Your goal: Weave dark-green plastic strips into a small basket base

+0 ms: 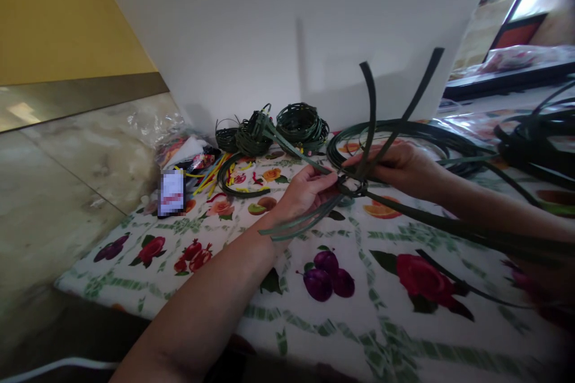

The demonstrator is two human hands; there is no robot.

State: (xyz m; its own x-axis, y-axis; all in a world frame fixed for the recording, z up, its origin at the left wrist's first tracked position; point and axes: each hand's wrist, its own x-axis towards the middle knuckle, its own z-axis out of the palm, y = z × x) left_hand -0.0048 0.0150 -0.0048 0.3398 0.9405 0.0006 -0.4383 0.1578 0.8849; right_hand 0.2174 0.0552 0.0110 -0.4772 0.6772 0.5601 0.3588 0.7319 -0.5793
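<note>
Head view: left hand (305, 191) closed, fingers pinching flat, glossy dark-green strips (309, 215) at a small woven crossing (353, 185); right hand (393, 164) grasping the same weave, curved strip ends upright, above the fruit-print table (269, 323).

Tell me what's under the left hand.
Dark green weaving strips run out beneath the left hand, above the fruit-print tablecloth. Whatever lies directly under the palm is covered and can't be seen.
</note>
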